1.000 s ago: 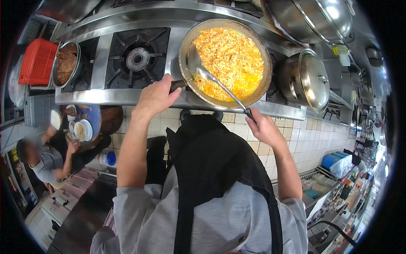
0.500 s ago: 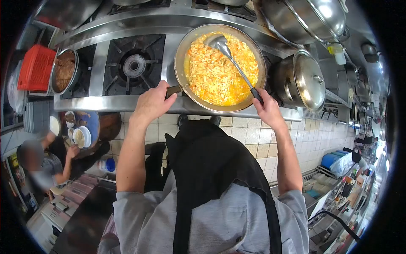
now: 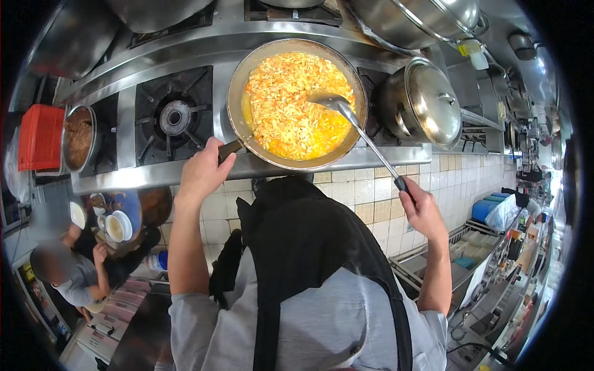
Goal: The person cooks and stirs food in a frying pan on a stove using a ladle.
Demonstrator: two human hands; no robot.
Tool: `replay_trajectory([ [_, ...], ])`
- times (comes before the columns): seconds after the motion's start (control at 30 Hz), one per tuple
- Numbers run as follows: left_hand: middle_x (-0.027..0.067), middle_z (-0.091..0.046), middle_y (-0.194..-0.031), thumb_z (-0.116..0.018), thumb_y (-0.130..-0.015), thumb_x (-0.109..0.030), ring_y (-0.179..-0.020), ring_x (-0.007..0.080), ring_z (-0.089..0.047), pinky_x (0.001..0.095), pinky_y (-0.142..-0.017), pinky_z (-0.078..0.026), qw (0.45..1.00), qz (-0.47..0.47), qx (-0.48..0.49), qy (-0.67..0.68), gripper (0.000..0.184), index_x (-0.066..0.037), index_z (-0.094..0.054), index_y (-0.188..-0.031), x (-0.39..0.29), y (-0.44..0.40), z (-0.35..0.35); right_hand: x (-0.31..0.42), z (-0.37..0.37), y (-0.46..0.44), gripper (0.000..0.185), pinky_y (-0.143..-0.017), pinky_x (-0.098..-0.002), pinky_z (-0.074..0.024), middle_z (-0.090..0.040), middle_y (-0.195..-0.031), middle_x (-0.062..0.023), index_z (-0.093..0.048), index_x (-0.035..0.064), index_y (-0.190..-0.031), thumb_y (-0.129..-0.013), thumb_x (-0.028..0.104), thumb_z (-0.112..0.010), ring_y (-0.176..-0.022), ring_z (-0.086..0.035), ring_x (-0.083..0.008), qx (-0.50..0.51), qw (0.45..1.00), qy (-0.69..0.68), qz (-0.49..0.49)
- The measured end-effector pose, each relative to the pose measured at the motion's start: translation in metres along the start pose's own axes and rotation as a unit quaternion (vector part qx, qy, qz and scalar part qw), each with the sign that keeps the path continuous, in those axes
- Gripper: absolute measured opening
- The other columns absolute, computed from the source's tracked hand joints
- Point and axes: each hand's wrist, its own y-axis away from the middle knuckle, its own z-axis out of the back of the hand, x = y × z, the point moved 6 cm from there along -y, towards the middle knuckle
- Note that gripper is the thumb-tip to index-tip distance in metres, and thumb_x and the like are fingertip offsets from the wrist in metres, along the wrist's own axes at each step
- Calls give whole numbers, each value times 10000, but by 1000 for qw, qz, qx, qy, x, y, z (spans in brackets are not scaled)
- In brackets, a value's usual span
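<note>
The wide pan [image 3: 236, 106], upper middle of the frame and full of soft yellow-orange food [image 3: 288, 102], looks heavy and rigid, best held by its handle [image 3: 230, 148], where the left grip [image 3: 203, 175] is clamped. The right grip [image 3: 425, 212] is closed around the end of a stiff-looking ladle [image 3: 374, 146]. The upper-right pot [image 3: 394, 99] is lidded, contents hidden; the far-left bowl [image 3: 94, 147] holds brown food [image 3: 78, 135].

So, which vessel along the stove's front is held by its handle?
The round metal frying pan, gripped by the left hand; the lidded silver pot and round metal bowl aren't.
</note>
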Motion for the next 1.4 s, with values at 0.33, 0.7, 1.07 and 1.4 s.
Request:
replay_trajectory([
  [0.33, 210, -739, -858, -680, -995, -371, -859, 440, -729, 541, -756, -553, 1000, -5, 6, -12, 378, -50, -567, -1158, -2, 1, 0, 19, -66, -66, 230, -743, -589, -517, -679, -905, -335, -589, -18, -1192, -1054, 165, -597, -904, -669, -540, 7, 997, 17, 81],
  [0.7, 210, -744, -870, -670, -1000, -380, -853, 440, -733, 547, -753, -554, 999, -11, 7, -33, 397, -37, -564, -1169, -3, 0, 2, 16, -76, -89, 290, -721, -567, -517, -682, -877, -318, -575, -1, -1293, -1069, 183, -589, -872, -672, -533, 26, 995, 32, 92],
  [1.07, 195, -732, -839, -670, -1000, -398, -833, 431, -729, 539, -735, -547, 999, -13, 3, -30, 401, -46, -570, -1165, 0, -1, 0, 22, -41, -74, 204, -729, -616, -506, -681, -881, -334, -564, 5, -1182, -1057, 166, -583, -879, -666, -542, 68, 991, 76, 85],
  [1.4, 203, -744, -871, -674, -998, -403, -860, 436, -732, 540, -753, -548, 999, -24, -12, -37, 406, -58, -578, -1189, 9, -4, -5, 60, 32, -41, 328, -693, -460, -521, -668, -807, -249, -644, 17, -1315, -1026, 171, -644, -744, -676, -414, 38, 995, 80, 53],
])
